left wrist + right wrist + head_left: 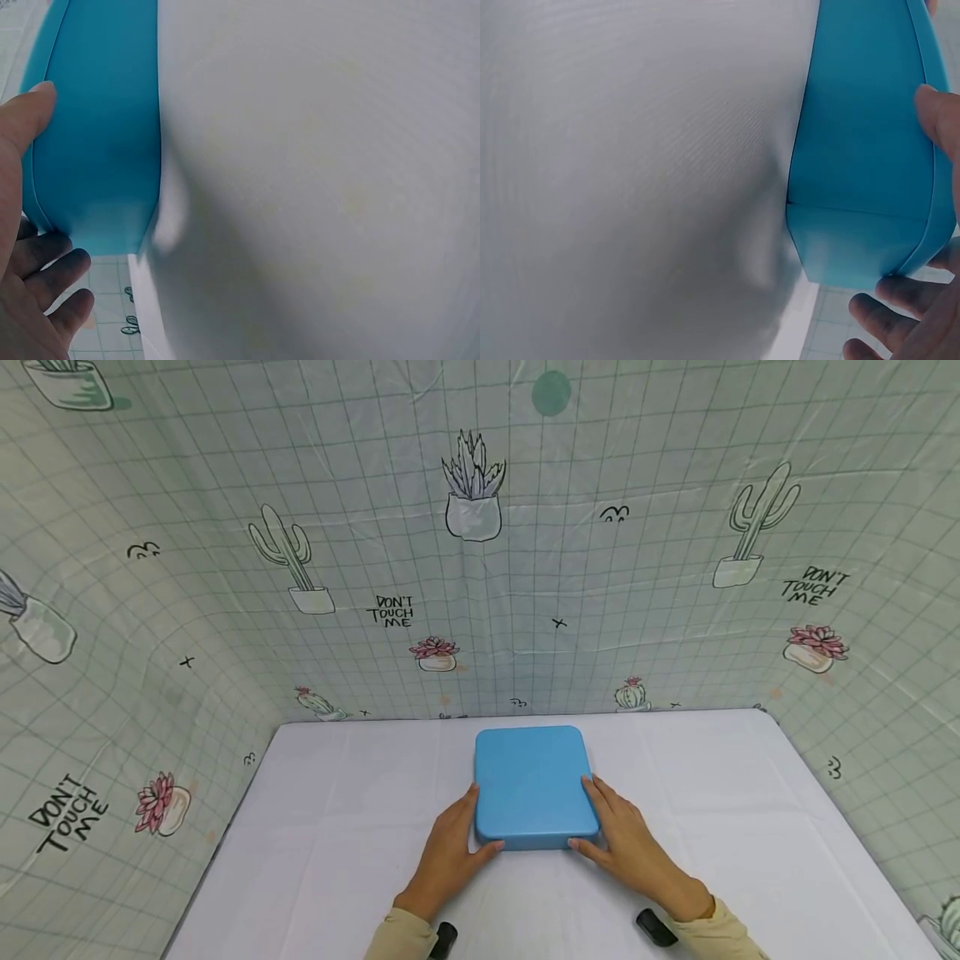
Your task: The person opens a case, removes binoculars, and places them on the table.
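Observation:
A blue square box (pixel 534 783) with rounded corners and a smooth top lies flat on the white table. In the left wrist view a thin seam runs along the box's side (pixel 105 135) just below its top edge. My left hand (pixel 448 852) holds the near left corner, thumb on the front face and fingers along the left side. At the near right corner my right hand (pixel 628 843) grips likewise, its thumb (pixel 934 112) at the seam on the front and its fingers along the right side. The underside of the box is hidden.
White cloth covers the table (pixel 360 802). Behind and at the sides hangs a pale grid-patterned curtain (pixel 510 577) printed with cacti and lettering. Black wrist devices (pixel 657 927) sit by both beige sleeves (pixel 401 935).

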`<act>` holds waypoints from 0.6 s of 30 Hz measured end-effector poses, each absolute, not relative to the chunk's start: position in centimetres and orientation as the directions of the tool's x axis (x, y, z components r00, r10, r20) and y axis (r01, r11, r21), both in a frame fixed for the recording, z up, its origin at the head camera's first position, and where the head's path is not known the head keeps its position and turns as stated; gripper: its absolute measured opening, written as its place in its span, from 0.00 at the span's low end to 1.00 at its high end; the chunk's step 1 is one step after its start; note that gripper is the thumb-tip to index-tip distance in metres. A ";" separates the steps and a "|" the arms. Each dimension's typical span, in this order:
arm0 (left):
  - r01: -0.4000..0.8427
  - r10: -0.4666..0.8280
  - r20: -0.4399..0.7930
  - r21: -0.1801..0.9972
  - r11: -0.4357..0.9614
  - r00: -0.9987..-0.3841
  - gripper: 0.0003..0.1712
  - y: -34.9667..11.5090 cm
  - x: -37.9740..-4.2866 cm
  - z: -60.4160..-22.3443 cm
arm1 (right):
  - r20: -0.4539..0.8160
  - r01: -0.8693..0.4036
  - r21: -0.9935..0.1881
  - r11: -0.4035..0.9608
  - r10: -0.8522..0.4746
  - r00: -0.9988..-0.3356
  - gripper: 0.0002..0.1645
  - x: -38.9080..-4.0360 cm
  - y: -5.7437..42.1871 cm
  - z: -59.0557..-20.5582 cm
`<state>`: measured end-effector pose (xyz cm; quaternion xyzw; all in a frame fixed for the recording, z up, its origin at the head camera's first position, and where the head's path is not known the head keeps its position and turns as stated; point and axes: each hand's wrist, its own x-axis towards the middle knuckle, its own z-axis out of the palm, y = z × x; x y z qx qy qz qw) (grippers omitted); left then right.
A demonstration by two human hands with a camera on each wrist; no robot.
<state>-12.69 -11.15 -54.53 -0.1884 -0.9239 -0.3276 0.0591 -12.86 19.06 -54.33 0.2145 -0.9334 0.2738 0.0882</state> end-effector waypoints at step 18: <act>0.342 0.286 0.190 0.601 0.722 -0.939 0.54 -11.0 -12.6 -53.6 | 0.328 -0.479 -0.447 0.755 -0.360 -0.873 0.59 -12.9 19.0 -54.2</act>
